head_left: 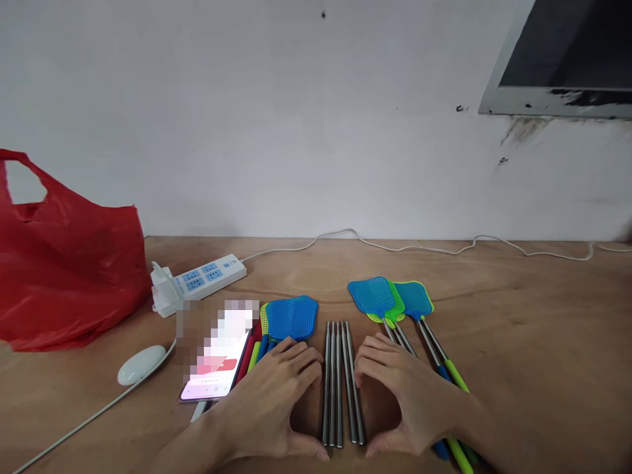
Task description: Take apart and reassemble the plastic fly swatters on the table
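Several slim metal rods (338, 388) lie side by side on the wooden table, with a narrow gap splitting them into two groups. My left hand (284, 388) rests at their left in an open curve, thumb and fingers apart, fingertips close to the rods. On the other side, my right hand (397, 388) mirrors it, also open and curved, its fingertips at the right-hand rods. Blue and yellow fly swatter heads (291, 317) lie beyond my left hand. Coloured handles (254, 355) lie partly under that hand. Assembled fly swatters (378, 295) spread out beyond and beneath my right forearm.
A lit phone (220, 355) lies left of the handles, partly blurred. Behind it sits a white power strip (205, 280) whose cable (409, 249) runs along the wall. A white mouse-shaped object (142, 365) and a red plastic bag (69, 263) are at the left.
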A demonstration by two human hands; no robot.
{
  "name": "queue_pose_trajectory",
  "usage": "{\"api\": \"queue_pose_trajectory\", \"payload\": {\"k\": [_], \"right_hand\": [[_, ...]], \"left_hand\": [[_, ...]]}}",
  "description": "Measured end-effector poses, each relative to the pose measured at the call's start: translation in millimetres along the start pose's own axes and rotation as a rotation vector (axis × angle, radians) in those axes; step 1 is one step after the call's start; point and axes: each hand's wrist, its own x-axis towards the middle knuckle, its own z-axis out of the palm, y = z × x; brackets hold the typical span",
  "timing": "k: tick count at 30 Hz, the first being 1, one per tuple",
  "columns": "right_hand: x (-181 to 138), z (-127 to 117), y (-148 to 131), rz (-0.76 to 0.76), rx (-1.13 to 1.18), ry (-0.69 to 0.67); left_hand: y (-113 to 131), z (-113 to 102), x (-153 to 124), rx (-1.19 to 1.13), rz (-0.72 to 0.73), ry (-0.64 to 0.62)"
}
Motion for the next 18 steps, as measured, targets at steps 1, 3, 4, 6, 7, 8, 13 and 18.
{"api": "queue_pose_trajectory", "payload": {"k": [1,3,4,6,7,8,13,18], "right_hand": [[0.1,2.3,1.0,0.000,-0.010,0.000],[-0.1,6.2,2.6,0.003,-0.025,0.003],[-0.3,7.5,3.1,0.003,-0.030,0.005],[-0.6,8.5,3.2,0.004,-0.036,0.011],[-0.7,8.4,3.0,0.005,-0.040,0.013],[-0.8,8.0,2.7,0.005,-0.045,0.015],[-0.9,5.5,1.2,0.021,-0.050,0.014],[-0.2,4.3,0.4,0.040,-0.044,0.023]], "left_hand": [[0.2,0.7,0.3,0.002,0.001,0.005],[0.5,1.8,0.7,0.005,0.004,0.015],[0.6,2.2,0.8,0.006,0.005,0.022],[0.6,2.8,0.6,0.005,0.012,0.030],[0.6,3.0,0.5,0.003,0.014,0.030],[0.6,3.1,0.3,0.001,0.014,0.025],[0.9,3.9,0.6,-0.001,-0.009,-0.023],[2.7,4.8,2.0,0.014,-0.023,-0.016]]}}
